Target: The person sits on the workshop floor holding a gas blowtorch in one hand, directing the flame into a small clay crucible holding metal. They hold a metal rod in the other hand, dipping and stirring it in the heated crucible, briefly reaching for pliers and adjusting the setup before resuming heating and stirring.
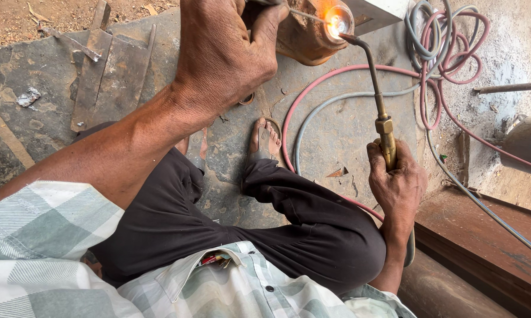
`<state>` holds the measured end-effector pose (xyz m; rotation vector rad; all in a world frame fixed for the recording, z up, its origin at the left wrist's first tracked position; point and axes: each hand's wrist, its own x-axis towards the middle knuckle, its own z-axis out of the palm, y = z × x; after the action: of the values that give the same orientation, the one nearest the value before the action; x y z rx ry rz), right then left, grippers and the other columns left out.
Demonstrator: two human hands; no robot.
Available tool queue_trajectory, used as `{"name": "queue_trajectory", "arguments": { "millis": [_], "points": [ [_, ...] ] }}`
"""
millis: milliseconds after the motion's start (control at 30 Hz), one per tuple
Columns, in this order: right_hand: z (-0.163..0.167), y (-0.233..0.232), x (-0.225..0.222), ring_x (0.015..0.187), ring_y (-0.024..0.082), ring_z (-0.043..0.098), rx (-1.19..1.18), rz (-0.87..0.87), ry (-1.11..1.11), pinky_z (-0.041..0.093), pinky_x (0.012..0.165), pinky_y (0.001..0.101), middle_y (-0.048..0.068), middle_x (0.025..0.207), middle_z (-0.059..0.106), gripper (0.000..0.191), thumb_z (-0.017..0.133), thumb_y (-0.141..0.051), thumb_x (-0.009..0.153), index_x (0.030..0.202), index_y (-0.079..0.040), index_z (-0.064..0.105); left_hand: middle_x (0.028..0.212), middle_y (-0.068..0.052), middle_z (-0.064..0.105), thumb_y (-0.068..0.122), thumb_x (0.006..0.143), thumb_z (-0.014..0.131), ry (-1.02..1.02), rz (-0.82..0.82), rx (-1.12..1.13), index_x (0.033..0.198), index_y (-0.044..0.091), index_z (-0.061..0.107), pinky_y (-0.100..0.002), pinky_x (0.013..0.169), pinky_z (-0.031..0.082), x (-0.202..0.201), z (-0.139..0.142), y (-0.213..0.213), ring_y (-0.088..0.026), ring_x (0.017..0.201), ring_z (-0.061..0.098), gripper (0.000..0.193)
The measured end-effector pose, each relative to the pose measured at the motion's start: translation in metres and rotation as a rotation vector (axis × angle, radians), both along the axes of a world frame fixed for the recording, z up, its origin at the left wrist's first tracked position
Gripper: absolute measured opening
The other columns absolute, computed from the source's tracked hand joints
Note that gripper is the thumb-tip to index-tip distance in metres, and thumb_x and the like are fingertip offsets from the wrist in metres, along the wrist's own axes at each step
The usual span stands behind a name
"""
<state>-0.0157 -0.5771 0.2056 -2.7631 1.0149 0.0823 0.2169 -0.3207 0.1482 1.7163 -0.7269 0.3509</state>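
Gripping torch (376, 88) in right hand (398, 182), left hand (221, 50) apparently pinching rod (306, 15)

Brass torch (385, 131), rusty metal plate (336, 135)

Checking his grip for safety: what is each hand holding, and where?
Right hand grips the torch by its brass handle; left hand pinches a thin rod near its end.

- You wear a checked shirt (53, 259), pale green and white, buttoned, with a chest pocket.
- Black trousers (312, 229).
- Sandals (264, 154) on bare feet.
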Motion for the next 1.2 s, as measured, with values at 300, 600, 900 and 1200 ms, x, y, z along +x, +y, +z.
{"name": "queue_trajectory", "arguments": {
  "millis": [300, 600, 900, 1200],
  "points": [
    [-0.002, -0.002, 0.0, 0.053, 0.017, 0.057, -0.012, 0.003, 0.001, 0.044, 0.056, 0.037, 0.004, 0.058, 0.055, 0.027, 0.073, -0.041, 0.1, 0.104, -0.014, 0.073, 0.072, -0.006, 0.05, 0.003, 0.104, 0.076, 0.005, 0.035, 0.038, 0.086, 0.002, 0.059, -0.031, 0.058, 0.041, -0.001, 0.003, -0.002, -0.016, 0.061, 0.052, 0.025],
    [-0.005, -0.005, -0.004, 0.055, 0.014, 0.057, 0.014, 0.002, -0.012, 0.045, 0.056, 0.0354, 0.001, 0.058, 0.056, 0.026, 0.073, -0.041, 0.1, 0.104, -0.016, 0.074, 0.076, -0.008, 0.061, 0.0, 0.104, 0.072, -0.019, 0.003, -0.003, 0.093, -0.001, 0.065, -0.029, 0.061, 0.049, -0.002, 0.007, -0.001, -0.017, 0.067, 0.063, 0.013],
    [-0.005, -0.005, -0.003, 0.054, 0.015, 0.055, -0.008, 0.033, -0.001, 0.043, 0.055, 0.036, 0.002, 0.058, 0.055, 0.026, 0.073, -0.041, 0.101, 0.105, -0.015, 0.074, 0.078, -0.008, 0.063, -0.003, 0.104, 0.068, -0.049, -0.02, -0.051, 0.098, -0.001, 0.066, -0.028, 0.061, 0.051, 0.0, 0.007, -0.001, -0.017, 0.069, 0.065, 0.007],
    [-0.003, -0.003, -0.003, 0.054, 0.015, 0.054, -0.007, 0.036, -0.016, 0.043, 0.055, 0.0358, 0.001, 0.058, 0.054, 0.026, 0.073, -0.041, 0.101, 0.105, -0.015, 0.073, 0.081, -0.009, 0.064, 0.0, 0.103, 0.07, 0.002, -0.013, -0.023, 0.098, -0.001, 0.065, -0.032, 0.065, 0.053, -0.002, 0.009, 0.0, -0.019, 0.072, 0.067, 0.006]
  ]
}}
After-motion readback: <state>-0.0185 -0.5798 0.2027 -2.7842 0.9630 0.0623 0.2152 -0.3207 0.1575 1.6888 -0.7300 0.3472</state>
